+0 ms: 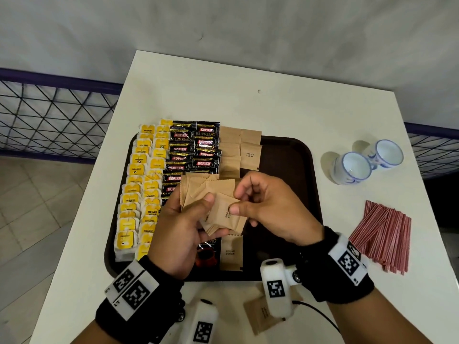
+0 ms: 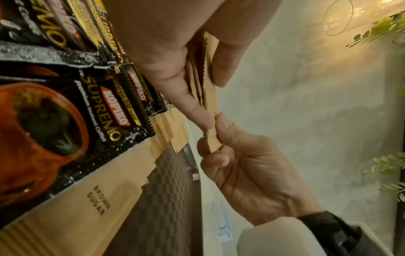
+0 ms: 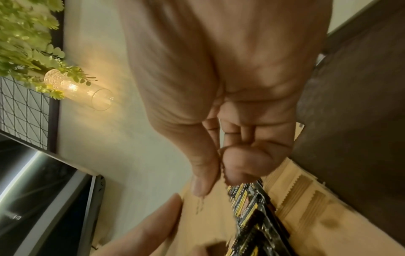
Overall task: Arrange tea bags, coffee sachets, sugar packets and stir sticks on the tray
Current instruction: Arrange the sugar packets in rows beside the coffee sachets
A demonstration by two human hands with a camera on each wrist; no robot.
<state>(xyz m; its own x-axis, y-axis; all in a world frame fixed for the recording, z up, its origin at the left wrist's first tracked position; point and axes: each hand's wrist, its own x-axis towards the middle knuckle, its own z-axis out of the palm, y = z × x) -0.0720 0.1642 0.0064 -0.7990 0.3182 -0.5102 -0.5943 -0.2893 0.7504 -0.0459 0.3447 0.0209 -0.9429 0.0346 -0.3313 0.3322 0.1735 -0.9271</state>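
A dark brown tray [image 1: 295, 175] lies on the white table. Yellow tea bags [image 1: 139, 189] fill its left columns, black Kopiko coffee sachets [image 1: 193, 147] stand beside them, and brown sugar packets [image 1: 249, 150] lie further right. Above the tray's middle my left hand [image 1: 183, 224] grips a fanned stack of brown sugar packets [image 1: 198, 189]. My right hand [image 1: 263, 204] pinches the top packet [image 1: 227, 214] between thumb and forefinger. The left wrist view shows that pinched packet [image 2: 213, 136] edge-on. Red stir sticks [image 1: 382, 234] lie in a pile on the table right of the tray.
Two blue-and-white cups [image 1: 367, 161] stand at the right, beyond the stir sticks. One brown sugar packet [image 1: 260, 316] lies on the table near its front edge. A wire fence [image 1: 49, 120] runs behind the table on the left.
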